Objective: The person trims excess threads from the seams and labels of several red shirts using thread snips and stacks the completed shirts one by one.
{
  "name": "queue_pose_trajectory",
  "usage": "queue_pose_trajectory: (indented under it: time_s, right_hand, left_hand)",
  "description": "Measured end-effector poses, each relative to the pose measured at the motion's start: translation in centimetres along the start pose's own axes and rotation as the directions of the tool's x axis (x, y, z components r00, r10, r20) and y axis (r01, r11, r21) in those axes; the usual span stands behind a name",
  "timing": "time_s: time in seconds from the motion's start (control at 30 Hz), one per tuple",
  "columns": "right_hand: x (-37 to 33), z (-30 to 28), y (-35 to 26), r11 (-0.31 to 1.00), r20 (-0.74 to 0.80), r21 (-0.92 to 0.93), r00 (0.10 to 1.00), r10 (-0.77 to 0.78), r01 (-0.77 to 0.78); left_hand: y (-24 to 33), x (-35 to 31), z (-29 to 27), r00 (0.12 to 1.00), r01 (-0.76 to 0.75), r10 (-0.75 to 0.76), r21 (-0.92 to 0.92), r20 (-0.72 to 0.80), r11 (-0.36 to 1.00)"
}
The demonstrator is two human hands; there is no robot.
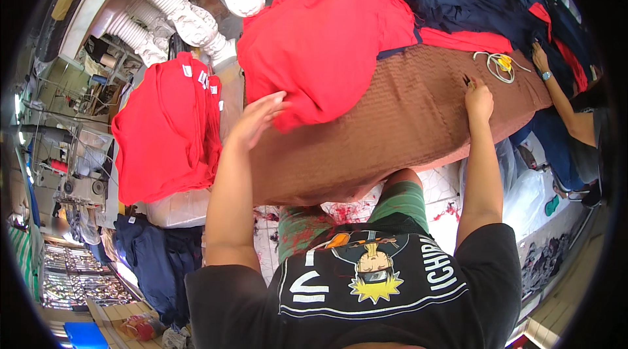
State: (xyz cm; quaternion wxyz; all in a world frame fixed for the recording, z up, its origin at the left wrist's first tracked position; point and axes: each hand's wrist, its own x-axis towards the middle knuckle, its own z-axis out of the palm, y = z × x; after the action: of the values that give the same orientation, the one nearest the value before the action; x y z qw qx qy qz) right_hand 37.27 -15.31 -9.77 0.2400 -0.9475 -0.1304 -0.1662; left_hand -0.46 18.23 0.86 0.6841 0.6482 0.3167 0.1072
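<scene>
left hand (257, 120): you're holding fingers straight, empty | red cloth (320, 41): lying ahead-right, nearer left; contact unclear | right hand (481, 100): you're gripping dark tool (466, 79)

I get a bright view: floor (445, 193) glaring white past the near edge of the bench (340, 146), the left hand (256, 121) slightly smeared, straight lines bowing toward a black rim.

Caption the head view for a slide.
Left hand by red cloth, right hand holding a small dark tool over a brown tablecloth.
</scene>
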Motion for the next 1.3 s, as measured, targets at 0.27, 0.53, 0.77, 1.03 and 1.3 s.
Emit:
queue_pose_trajectory:
  time_s: [0.27,0.53,0.77,1.03,1.3]
  right_hand:
    - [0.9,-4.4,-5.5,0.501,0.104,0.864,0.992,-0.068,-0.056]
    - [-0.3,-10.3,-8.8,0.260,0.019,0.966,0.995,-0.095,0.006]
    - [-2.2,-11.6,-11.1,0.263,0.090,0.962,0.993,-0.077,-0.067]
    - [-4.9,-7.8,-13.8,0.929,0.073,0.309,0.969,-0.235,0.202]
    - [-0.3,-8.5,-9.8,0.487,0.404,0.829,0.897,-0.181,-0.275]
  left_hand:
    - [-4.3,11.5,5.1,0.574,-0.174,0.271,0.208,-0.772,0.962]
    - [2.7,3.9,11.8,0.530,-0.786,0.705,0.039,-0.471,0.617]
    - [-7.4,-0.4,8.9,0.738,-0.591,0.635,0.673,0.229,0.444]
    - [-7.1,1.4,8.2,0.591,-0.030,0.650,0.792,-0.478,0.609]
    - [6.9,4.3,-1.3,0.710,-0.672,0.627,-0.045,-0.320,0.739]
